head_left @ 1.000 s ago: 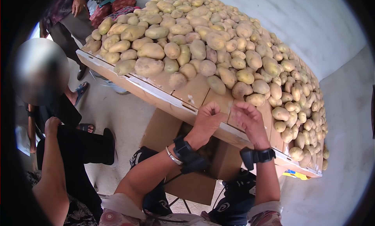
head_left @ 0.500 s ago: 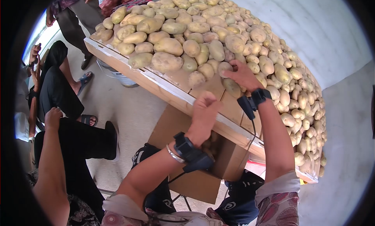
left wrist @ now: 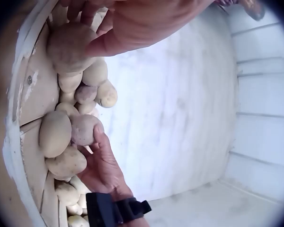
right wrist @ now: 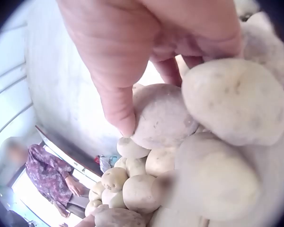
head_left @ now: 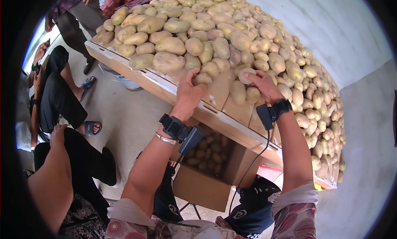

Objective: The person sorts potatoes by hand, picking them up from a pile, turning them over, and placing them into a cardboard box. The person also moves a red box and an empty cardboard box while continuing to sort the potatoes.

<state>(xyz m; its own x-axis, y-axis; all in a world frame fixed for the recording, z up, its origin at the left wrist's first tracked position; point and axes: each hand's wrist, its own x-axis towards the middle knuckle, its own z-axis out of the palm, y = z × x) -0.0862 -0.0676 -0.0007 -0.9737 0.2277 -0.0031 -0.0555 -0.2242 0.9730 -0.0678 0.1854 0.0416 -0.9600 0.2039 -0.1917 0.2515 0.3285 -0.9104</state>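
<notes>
A big heap of yellow-brown potatoes (head_left: 248,36) covers a wooden table (head_left: 144,80). At the heap's near edge, my left hand (head_left: 194,80) curls its fingers over a potato (head_left: 202,78); the left wrist view shows that potato (left wrist: 68,47) held between fingers and thumb of the left hand (left wrist: 85,28). To the right, my right hand (head_left: 252,75) grips another potato (head_left: 247,73), also seen as a potato (left wrist: 85,128) in the left wrist view. Close up, the right hand (right wrist: 170,71) has its thumb pressed on that potato (right wrist: 163,116), with more potatoes underneath.
An open cardboard box (head_left: 202,185) holding potatoes stands under the table's front edge, between my knees. A seated person's arm (head_left: 53,177) and legs are at the left. Another person (head_left: 78,15) stands at the table's far corner near a bucket (head_left: 120,82). A white wall (head_left: 351,28) lies behind.
My left hand rose from above the box onto a potato at the heap's edge. My right hand stayed on the heap and closed on a potato.
</notes>
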